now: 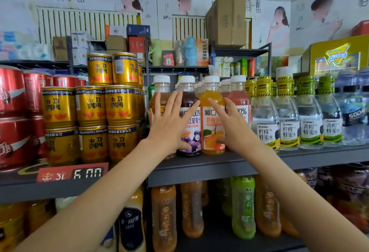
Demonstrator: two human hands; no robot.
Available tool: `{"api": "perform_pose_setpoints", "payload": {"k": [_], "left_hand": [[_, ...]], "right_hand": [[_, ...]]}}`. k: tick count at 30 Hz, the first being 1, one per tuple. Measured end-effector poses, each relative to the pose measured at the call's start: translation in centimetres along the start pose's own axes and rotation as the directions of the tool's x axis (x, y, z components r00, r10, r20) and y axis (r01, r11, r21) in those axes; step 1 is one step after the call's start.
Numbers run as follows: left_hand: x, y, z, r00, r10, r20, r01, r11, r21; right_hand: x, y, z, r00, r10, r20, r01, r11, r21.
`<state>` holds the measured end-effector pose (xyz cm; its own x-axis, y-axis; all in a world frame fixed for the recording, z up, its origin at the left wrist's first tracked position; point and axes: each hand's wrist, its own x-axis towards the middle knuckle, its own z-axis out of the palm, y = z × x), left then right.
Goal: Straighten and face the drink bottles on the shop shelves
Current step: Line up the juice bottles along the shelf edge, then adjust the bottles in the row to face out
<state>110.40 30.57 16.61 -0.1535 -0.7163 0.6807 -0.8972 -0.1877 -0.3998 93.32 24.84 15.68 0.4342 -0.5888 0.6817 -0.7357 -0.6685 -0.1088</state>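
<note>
A: Nearest the camera, two bare forearms reach up to the grey shelf (pixel 219 164). What is the left hand (pixel 169 126) doing?

B: Its grip is wide open, fingers spread and straight, over the grape juice bottle (pixel 189 132), holding nothing.

A: And the right hand (pixel 233 124)?

B: Likewise open and empty, fingers straight against the orange juice bottle (pixel 211 112), which stands upright just right of the grape juice bottle, label forward.

A: Left of that bottle?

B: Stacked gold cans (pixel 90 106).
</note>
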Motion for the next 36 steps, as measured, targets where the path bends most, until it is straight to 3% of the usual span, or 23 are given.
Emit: {"api": "perform_pose_setpoints", "payload": {"k": [4, 6, 11, 18, 24, 29, 36], "left_hand": [[0.6, 1.5, -0.4, 0.99, 0.023, -0.138, -0.035, 0.996, -0.081], [1.5, 2.9, -0.8, 0.988, 0.019, -0.151, -0.032, 0.996, -0.084], [4.0, 5.7, -0.3, 0.994, -0.081, -0.069, 0.079, 0.996, -0.042], [5.0, 6.5, -0.2, 0.989, -0.147, -0.031, 0.146, 0.988, -0.045], [5.0, 6.4, -0.3, 0.987, -0.16, -0.014, 0.159, 0.986, -0.06], [5.1, 6.2, 0.1, 0.987, -0.161, -0.017, 0.16, 0.985, -0.068], [5.0, 5.8, 0.3, 0.989, -0.14, -0.04, 0.138, 0.99, -0.04]], "right_hand": [[1.3, 2.6, -3.1, 0.967, 0.055, -0.249, -0.093, 0.985, -0.143], [1.7, 4.1, -4.1, 0.98, 0.081, -0.183, -0.132, 0.949, -0.287], [1.7, 5.4, -3.4, 1.0, 0.007, -0.005, -0.009, 0.87, -0.494], [4.1, 6.4, -4.0, 0.994, -0.043, 0.097, 0.084, 0.876, -0.475], [4.2, 7.7, -4.3, 0.979, -0.193, 0.069, 0.205, 0.914, -0.35], [4.3, 8.5, -4.3, 0.97, -0.233, 0.074, 0.245, 0.924, -0.293], [6.1, 8.2, -5.4, 0.942, -0.238, 0.236, 0.306, 0.896, -0.321]]}}
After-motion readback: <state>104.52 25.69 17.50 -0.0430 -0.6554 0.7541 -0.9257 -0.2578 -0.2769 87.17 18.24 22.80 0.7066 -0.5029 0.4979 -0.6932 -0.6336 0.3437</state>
